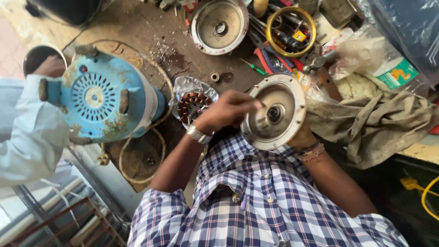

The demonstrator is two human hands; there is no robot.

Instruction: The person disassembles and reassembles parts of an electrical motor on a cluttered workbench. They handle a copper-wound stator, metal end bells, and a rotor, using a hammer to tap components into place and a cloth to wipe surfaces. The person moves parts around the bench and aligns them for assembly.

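The round metal end cover [274, 112] sat at the centre of the view, held up off the tabletop [151, 27] with its hollow side toward the camera. The left hand [226, 112] came in from nine o'clock, its fingers [249, 106] bunched together and reaching into the hollow toward the bearing seat [275, 113]; whether they pinched some small part there could not be told. The right hand [302, 137] was almost wholly hidden behind the cover at four o'clock, cupping its back, so the set of its fingers could not be told either.

The likeliest trouble was the cover slipping. It rested on one half-hidden hand while the other pushed into its middle, and a hard push off centre could tip it out of that grip onto the wound copper stator [192, 106] lying just beside it at nine o'clock. Any small piece let go inside the hollow could also roll off into the clutter.

As for containers, a second metal cover [219, 25] lay open-side up at twelve o'clock, holding nothing but its own central hub. A yellow ring [291, 31] at one o'clock enclosed a jumble of small tools. The blue motor housing [103, 98] stood at nine o'clock, its contents out of sight. A crumpled rag [375, 123] lay at three o'clock.
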